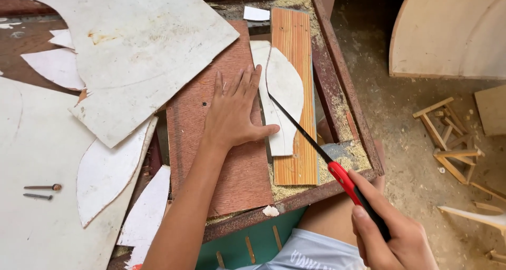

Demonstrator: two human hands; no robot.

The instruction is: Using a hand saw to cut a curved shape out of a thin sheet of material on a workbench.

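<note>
— So, where's the curved white laminate offcut [284, 98]?
— On the orange-striped wooden plank [293, 90], pinned by the flat, open left hand [234, 112].
— And the right hand [392, 233]?
— Clenched around the red-and-black-handled saw [327, 156].

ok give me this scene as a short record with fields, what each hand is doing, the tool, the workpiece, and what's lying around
left hand: left hand flat on a reddish board, thumb against the white curved piece
right hand: right hand grips the saw by its red and black handle
tool: thin black blade, its tip at the white piece's edge
workpiece: white piece lying on an orange striped plank
nearby: two nails on a white sheet at left; sawdust in the bench corner
</note>
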